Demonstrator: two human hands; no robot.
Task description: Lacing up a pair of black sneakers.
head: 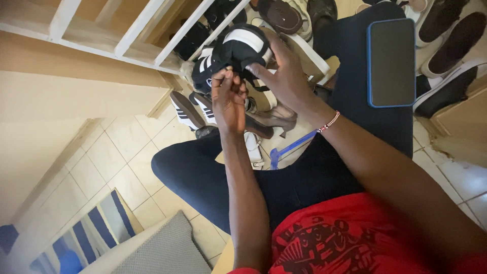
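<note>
You held a black-and-white sneaker [234, 53] up in front of the shoe rack [127, 43], above your lap. Your right hand [284, 76] gripped its side, fingers wrapped over it. Your left hand [228, 99] was pinched narrow on something small at its underside, likely a lace. A phone [391, 62] lay on your right thigh. More shoes [203, 109] sat on the floor below.

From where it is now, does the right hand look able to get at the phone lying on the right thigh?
Probably yes. The right hand is busy holding the black and white shoe, but the phone lies uncovered on the thigh close beside it, with nothing between them.
</note>
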